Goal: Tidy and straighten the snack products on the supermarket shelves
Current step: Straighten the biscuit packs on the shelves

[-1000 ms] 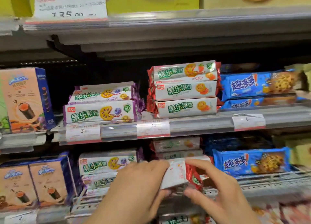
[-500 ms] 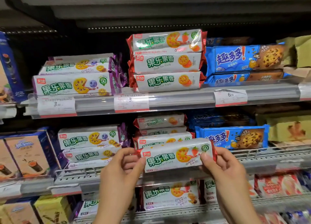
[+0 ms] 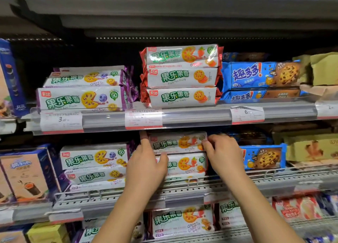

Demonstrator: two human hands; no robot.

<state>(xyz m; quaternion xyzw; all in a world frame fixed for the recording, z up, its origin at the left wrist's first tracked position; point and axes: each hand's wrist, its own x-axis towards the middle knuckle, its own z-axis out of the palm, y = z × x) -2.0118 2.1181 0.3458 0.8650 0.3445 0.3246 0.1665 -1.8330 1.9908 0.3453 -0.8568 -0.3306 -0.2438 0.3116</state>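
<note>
A red-and-white strawberry biscuit pack (image 3: 175, 142) lies on top of the stack of like packs (image 3: 184, 165) on the middle shelf, just under the upper shelf's price rail. My left hand (image 3: 146, 162) holds its left end, forefinger up along the red crimp and thumb under the pack. My right hand (image 3: 224, 153) grips its right end with curled fingers. Both arms reach up from the bottom of the view.
Purple blueberry packs (image 3: 95, 156) are stacked to the left, blue chocolate-chip cookie packs (image 3: 263, 157) to the right. The upper shelf (image 3: 197, 114) carries the same three brands. Boxes of roll snacks (image 3: 23, 173) stand at far left, yellowish boxes (image 3: 311, 149) at far right. A wire front rail (image 3: 237, 182) edges the middle shelf.
Both hands have lifted the strawberry pack from in front of the shelf rail up and back onto the top of the stack. The camera has tilted down slightly.
</note>
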